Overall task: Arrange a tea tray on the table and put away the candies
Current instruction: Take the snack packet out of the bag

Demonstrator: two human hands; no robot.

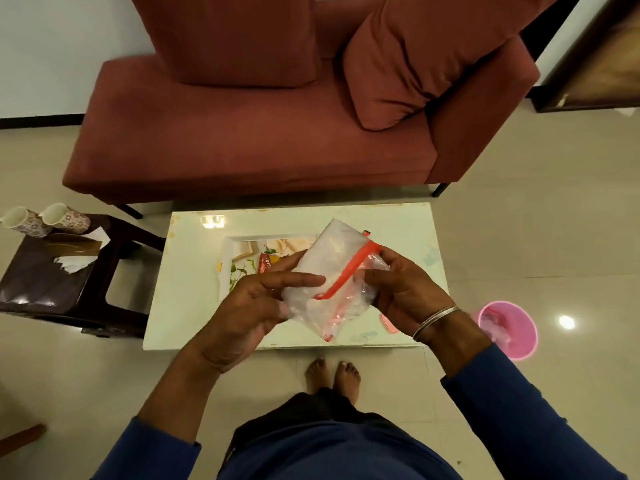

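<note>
A clear zip bag point(329, 268) with an orange-red seal strip hangs above the white low table point(194, 306), held between both hands. My left hand point(256, 306) grips its lower left side. My right hand point(401, 292) pinches the seal end on the right. The bag's contents look whitish and I cannot make them out. Beneath the bag lies a white tray point(232, 251) with a leaf pattern, carrying a red packet point(266, 263) and some pale items, partly hidden.
A dark side stool point(45, 271) at left holds two floral mugs point(45, 220) and tissues. A red sofa point(242, 140) stands behind the table. A pink bin point(509, 329) sits on the floor at right. My bare feet are near the table's front edge.
</note>
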